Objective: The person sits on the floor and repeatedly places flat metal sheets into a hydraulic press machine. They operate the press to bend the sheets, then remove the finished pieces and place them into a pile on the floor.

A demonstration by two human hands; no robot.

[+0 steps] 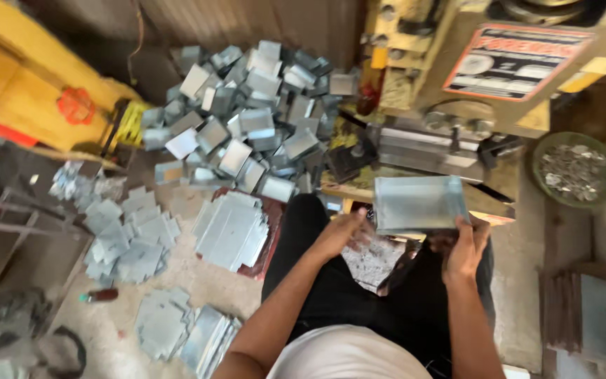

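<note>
My right hand (466, 247) grips the lower edge of a flat grey sheet-metal piece (419, 203) with upturned side flanges, held just in front of the yellow press machine (457, 77). The fingers of my left hand (343, 234) are curled near the piece's left edge; whether they touch it is unclear because of blur. Both forearms reach forward over my black trousers. The press's dark die area (415, 151) lies right behind the piece.
A large heap of bent metal boxes (247, 119) lies on the floor at left of the press. Flat metal blanks (231, 230) are stacked and scattered on the dusty floor. A round green bowl of small metal bits (575, 168) sits at right. Yellow machinery (29, 84) stands far left.
</note>
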